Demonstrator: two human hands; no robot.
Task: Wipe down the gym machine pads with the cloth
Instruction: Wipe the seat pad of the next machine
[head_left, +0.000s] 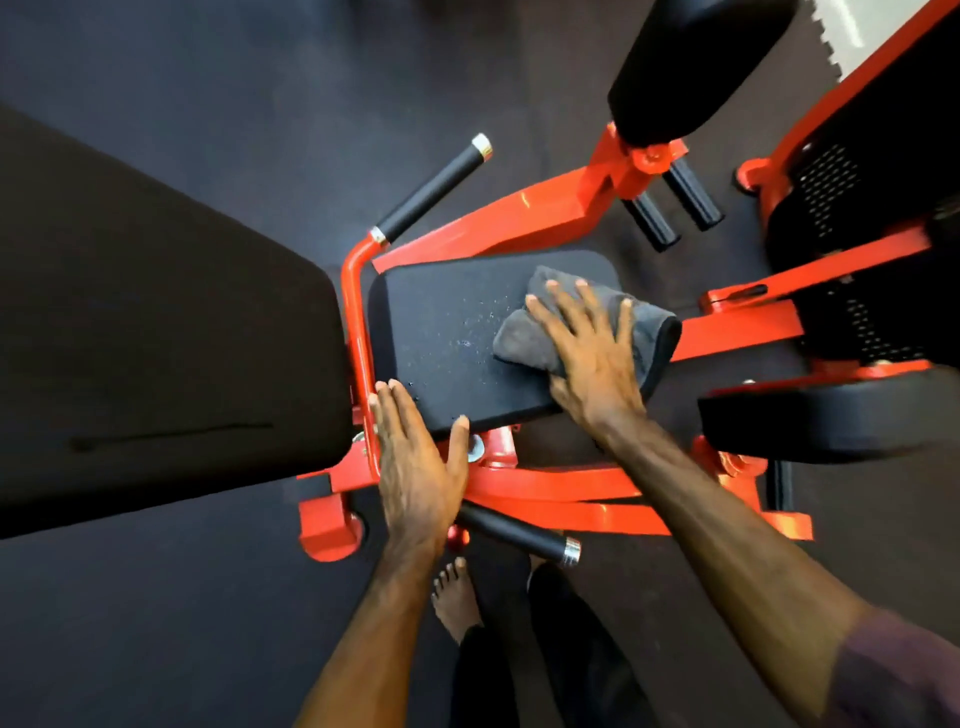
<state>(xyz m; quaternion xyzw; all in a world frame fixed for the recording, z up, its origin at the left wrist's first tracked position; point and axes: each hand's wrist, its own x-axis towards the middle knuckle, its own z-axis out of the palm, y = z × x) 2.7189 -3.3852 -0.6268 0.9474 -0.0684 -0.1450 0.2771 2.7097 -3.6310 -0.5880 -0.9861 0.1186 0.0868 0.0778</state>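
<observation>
Head view: my right hand (592, 358) lies flat, fingers spread, pressing the grey cloth (652, 332) onto the far right end of the seat pad (447, 332). The pad's long axis runs left to right, speckled with what look like droplets. My left hand (415, 467) rests with straight fingers on the pad's near left corner, beside the orange frame (358, 332).

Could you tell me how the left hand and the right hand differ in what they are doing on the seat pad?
The right hand lies flat on the grey cloth, pressing it onto the far end of the seat pad; the left hand touches no cloth and rests on the pad's bare near corner. The right hand's fingers are spread wide; the left hand's fingers lie close together, thumb apart. Both are open and palm down on the same pad.
</observation>
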